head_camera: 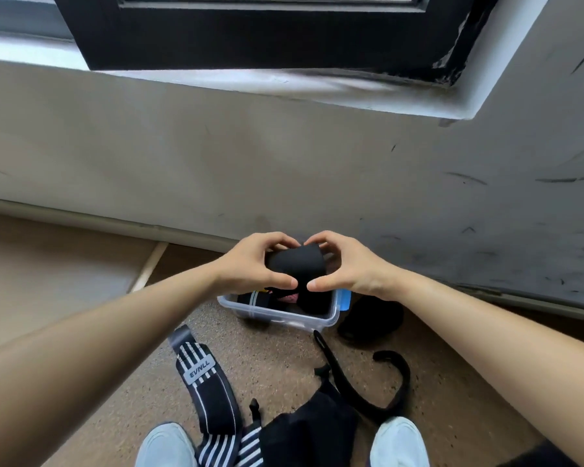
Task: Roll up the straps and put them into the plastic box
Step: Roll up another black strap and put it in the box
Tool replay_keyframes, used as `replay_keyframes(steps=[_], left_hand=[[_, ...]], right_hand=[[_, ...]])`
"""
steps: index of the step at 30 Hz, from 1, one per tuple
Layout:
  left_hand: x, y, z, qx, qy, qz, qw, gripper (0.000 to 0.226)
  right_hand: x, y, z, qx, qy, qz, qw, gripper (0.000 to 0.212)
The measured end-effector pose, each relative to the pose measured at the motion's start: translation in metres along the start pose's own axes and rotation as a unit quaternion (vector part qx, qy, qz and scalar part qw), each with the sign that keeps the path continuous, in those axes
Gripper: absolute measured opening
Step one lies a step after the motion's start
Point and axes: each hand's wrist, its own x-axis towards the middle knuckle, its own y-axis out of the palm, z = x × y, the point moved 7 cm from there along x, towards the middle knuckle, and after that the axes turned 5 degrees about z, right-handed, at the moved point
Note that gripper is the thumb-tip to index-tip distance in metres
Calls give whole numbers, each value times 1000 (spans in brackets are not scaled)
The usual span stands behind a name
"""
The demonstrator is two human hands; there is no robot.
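Note:
Both hands hold a rolled black strap just above the clear plastic box on the floor. My left hand grips the roll's left end, and my right hand grips its right end, thumbs meeting underneath. Inside the box lie a rolled black strap with white stripes and something pink. A black-and-white striped strap with a grey label lies unrolled on the floor near my feet. A thin black strap curls to the right of it.
A black fabric heap sits between my two pale shoes. Another dark item lies right of the box, by its blue latch. A wall with a window sill rises directly behind the box.

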Motion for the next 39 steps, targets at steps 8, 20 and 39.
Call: replay_keyframes(steps=[8,20,39], left_hand=[[74,34,95,100,-26,74,992,80],[139,81,168,161,-8,189,969,66],[150,93,183,304,-13,210,929,53]], right_hand=[[14,-9,-131,-236,128,-69,961,70],[8,23,-174,-277,144,-76,947,82],[6,25,-181,-287,140,-88,944,71]])
